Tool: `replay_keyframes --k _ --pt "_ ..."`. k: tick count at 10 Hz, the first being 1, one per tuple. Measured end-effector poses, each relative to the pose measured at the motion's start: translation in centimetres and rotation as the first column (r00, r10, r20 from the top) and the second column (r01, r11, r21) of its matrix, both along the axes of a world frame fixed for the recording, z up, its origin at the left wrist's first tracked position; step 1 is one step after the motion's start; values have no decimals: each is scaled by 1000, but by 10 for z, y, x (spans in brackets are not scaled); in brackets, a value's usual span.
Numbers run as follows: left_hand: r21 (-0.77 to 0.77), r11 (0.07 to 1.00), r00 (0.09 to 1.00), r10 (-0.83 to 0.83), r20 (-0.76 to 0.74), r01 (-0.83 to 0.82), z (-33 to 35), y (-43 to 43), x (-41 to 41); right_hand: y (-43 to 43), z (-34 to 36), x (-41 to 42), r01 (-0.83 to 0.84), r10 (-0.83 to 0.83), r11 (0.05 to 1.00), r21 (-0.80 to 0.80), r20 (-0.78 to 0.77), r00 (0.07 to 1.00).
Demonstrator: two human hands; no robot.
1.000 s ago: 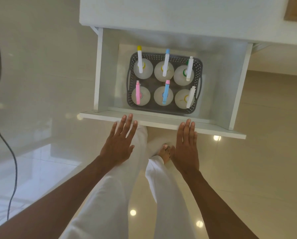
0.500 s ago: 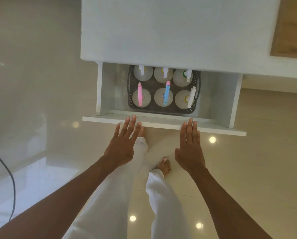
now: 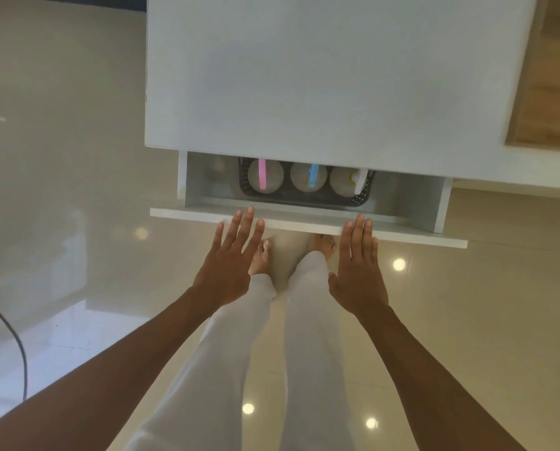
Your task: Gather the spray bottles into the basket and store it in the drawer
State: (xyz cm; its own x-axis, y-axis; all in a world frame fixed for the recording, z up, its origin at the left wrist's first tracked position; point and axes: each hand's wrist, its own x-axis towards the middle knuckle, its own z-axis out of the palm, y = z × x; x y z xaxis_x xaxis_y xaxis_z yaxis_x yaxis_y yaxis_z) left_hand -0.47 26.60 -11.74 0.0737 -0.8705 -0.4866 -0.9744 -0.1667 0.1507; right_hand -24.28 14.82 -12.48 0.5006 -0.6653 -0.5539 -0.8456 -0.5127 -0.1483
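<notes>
Soft, even light, with round bright spots glaring on the glossy floor (image 3: 483, 336), the drawer (image 3: 304, 224) interior in shadow, and the upper right edge blurred.

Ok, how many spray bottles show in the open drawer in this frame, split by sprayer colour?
Pink-sprayer bottle: 1
Blue-sprayer bottle: 1
White-sprayer bottle: 1
Total: 3 in view, all in the basket. The rest of the basket is hidden under the cabinet top.

The person wore loose white trousers (image 3: 221, 369) reaching the ankles; left hand (image 3: 230, 265), right hand (image 3: 358, 271), forearms (image 3: 142, 349) and feet (image 3: 259, 260) were all bare.
</notes>
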Motion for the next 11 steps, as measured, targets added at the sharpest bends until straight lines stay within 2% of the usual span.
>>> replay_keyframes --k 2,3,5,6,8,9,10,11 --pt "-17 998 996 69 62 -68 -10 -33 12 -32 -14 16 -3 15 989 -147 77 997" --pt "-46 994 985 102 139 -96 -15 -54 10 -44 -20 20 11 9 965 -262 76 997" --pt "-63 993 942 119 313 -105 -17 -79 6 -71 -21 32 10 7 950 -312 54 999" --pt "-39 994 933 111 343 -104 -16 -81 2 -73 -22 32 -2 16 950 -314 44 999" --pt "-41 993 936 119 332 -112 -18 -80 -4 -67 -31 34 30 -17 941 -338 42 999" --pt "-25 995 956 95 278 -92 -4 -87 -1 -72 -21 37 35 5 947 -319 123 992" --pt "-34 995 967 102 233 -97 22 -101 3 -91 3 40 75 -25 953 -293 170 985" --pt "-152 983 968 135 212 -104 91 -96 0 -94 67 31 138 -64 942 -307 241 968"
